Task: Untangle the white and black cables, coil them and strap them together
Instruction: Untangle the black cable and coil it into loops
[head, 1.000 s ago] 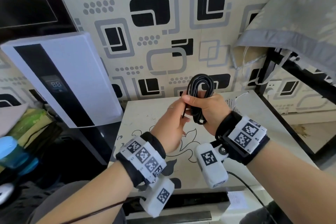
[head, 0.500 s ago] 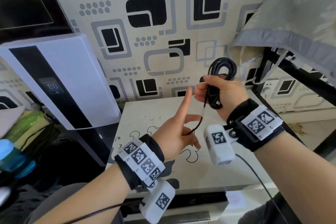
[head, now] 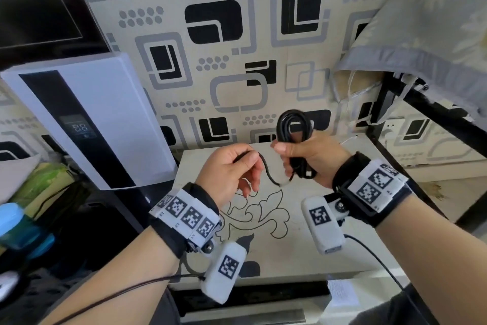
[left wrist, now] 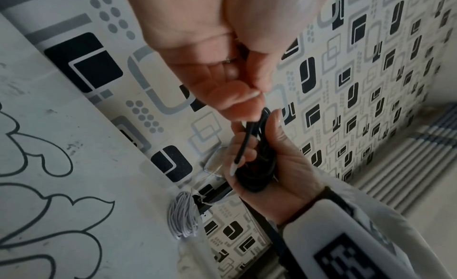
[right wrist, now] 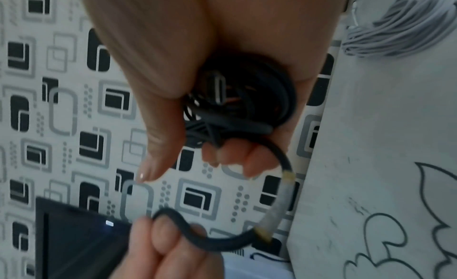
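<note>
Black cable (head: 294, 137), wound into a narrow upright coil, held in the air above the worktop (head: 297, 251). The right hand (head: 313, 158) is closed around the coil's lower half, thumb across the front; the top loop rises clear of the fist. From the bottom of the coil a loose tail curves down and across to the left hand (head: 229, 174), which pinches the tail between thumb and fingertips, its other fingers curled. The right wrist view shows a pale, taped-looking section partway along this tail, and a connector end tucked inside the coil against the palm. White cable (left wrist: 183, 214), bundled in a tight coil, lies on the worktop beyond the black cable, at the far edge near the patterned wall (head: 237, 66); in the head view the right hand hides most of it. The worktop is pale with a black leaf outline drawn on it. Left of the black cable stands a white appliance (head: 105, 119) with a dark panel and a small digital display. Right of it hangs a grey cloth (head: 421, 42) over a dark frame.
</note>
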Available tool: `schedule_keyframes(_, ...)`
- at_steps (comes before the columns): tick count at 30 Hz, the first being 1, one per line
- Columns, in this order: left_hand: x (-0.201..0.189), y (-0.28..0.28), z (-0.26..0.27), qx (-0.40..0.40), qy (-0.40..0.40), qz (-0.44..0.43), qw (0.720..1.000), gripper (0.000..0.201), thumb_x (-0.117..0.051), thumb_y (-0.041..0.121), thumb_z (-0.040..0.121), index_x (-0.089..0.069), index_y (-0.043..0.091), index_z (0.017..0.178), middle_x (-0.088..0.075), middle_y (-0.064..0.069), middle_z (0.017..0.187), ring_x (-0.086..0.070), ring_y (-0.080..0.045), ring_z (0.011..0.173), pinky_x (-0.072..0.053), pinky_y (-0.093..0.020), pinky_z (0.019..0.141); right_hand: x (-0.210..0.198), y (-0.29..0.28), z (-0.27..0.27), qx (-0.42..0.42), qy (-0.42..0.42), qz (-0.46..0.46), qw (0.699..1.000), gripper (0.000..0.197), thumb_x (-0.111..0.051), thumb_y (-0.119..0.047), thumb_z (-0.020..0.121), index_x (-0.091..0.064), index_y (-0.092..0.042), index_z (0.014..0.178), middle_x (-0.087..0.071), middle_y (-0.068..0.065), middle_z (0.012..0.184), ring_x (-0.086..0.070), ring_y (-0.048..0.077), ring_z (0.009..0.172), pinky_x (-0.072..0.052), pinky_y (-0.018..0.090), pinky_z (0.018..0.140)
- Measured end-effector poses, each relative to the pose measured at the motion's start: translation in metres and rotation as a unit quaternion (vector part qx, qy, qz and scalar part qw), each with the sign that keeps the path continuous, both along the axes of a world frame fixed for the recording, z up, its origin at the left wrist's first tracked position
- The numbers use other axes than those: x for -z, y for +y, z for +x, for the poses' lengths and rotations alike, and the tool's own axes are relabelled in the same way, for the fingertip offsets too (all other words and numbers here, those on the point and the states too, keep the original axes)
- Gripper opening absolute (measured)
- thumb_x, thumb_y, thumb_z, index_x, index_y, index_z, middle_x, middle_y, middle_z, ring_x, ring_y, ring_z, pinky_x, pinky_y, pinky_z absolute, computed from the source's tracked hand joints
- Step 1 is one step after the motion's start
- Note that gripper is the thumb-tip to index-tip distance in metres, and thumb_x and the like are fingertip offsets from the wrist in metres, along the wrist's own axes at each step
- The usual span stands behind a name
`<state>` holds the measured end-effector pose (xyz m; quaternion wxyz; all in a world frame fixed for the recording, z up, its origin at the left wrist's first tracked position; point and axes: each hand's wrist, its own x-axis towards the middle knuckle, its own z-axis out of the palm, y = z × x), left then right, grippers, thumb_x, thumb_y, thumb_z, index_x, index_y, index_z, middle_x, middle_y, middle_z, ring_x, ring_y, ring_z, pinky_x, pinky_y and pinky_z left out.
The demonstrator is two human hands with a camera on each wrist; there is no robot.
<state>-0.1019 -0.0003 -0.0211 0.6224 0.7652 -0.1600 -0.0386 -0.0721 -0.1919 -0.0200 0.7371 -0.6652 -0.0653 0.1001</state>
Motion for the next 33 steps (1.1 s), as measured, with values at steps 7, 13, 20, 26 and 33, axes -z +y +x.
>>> schedule_keyframes(7, 0.0, 0.004, 0.0, 0.013, 0.052, 0.022, 0.998, 0.031, -0.045, 0.004, 0.1, -0.059, 0.001, 0.073, -0.058, -0.014, 0.059, -0.06, -0.027, 0.05, -0.051, -0.029, 0.045, 0.006, 0.02, -0.009, -0.173, 0.011, -0.056, 0.983, 0.025, -0.076, -0.006, 0.069, -0.063, 0.006, 0.086, -0.055, 0.016, 0.071, -0.05, 0.021, 0.057, -0.043, 0.024, 0.051)
schedule_keyframes(13, 0.003, 0.007, 0.001, -0.041, -0.028, 0.167, 0.985, 0.023, -0.06, 0.012, 0.093, -0.067, 0.01, 0.071, -0.068, -0.005, 0.058, -0.066, -0.021, 0.052, -0.048, -0.027, 0.044, 0.013, 0.033, -0.016, -0.134, 0.029, -0.146, 0.98, 0.024, -0.072, -0.004, 0.065, -0.067, 0.004, 0.086, -0.064, 0.024, 0.079, -0.062, 0.034, 0.071, -0.048, 0.04, 0.064)
schedule_keyframes(20, 0.006, 0.013, 0.013, -0.158, -0.037, 0.088, 0.983, 0.042, -0.083, 0.043, 0.065, -0.061, 0.013, 0.086, -0.066, -0.002, 0.078, -0.063, -0.014, 0.071, -0.057, -0.035, 0.066, 0.004, 0.032, -0.015, -0.124, 0.083, -0.032, 0.988, 0.015, -0.057, 0.006, 0.072, -0.06, 0.003, 0.086, -0.061, 0.017, 0.069, -0.057, 0.026, 0.055, -0.051, 0.035, 0.053)
schedule_keyframes(26, 0.008, -0.007, 0.007, 0.018, 0.145, -0.137, 0.98, 0.07, -0.08, 0.063, 0.057, -0.069, 0.011, 0.102, -0.072, -0.01, 0.088, -0.058, -0.038, 0.073, -0.051, -0.039, 0.059, -0.002, 0.041, -0.025, -0.243, 0.097, 0.048, 0.964, 0.015, -0.051, 0.008, 0.071, -0.056, 0.004, 0.084, -0.054, 0.018, 0.073, -0.048, 0.024, 0.055, -0.04, 0.026, 0.045)
schedule_keyframes(33, 0.008, -0.014, 0.005, -0.015, 0.124, -0.267, 0.956, 0.027, -0.068, 0.024, 0.079, -0.066, 0.004, 0.097, -0.072, -0.021, 0.102, -0.069, -0.03, 0.101, -0.056, -0.036, 0.081, 0.003, 0.042, -0.028, -0.176, 0.113, -0.106, 0.972, 0.016, -0.074, -0.009, 0.078, -0.067, -0.004, 0.092, -0.059, 0.011, 0.072, -0.056, 0.022, 0.063, -0.053, 0.032, 0.058)
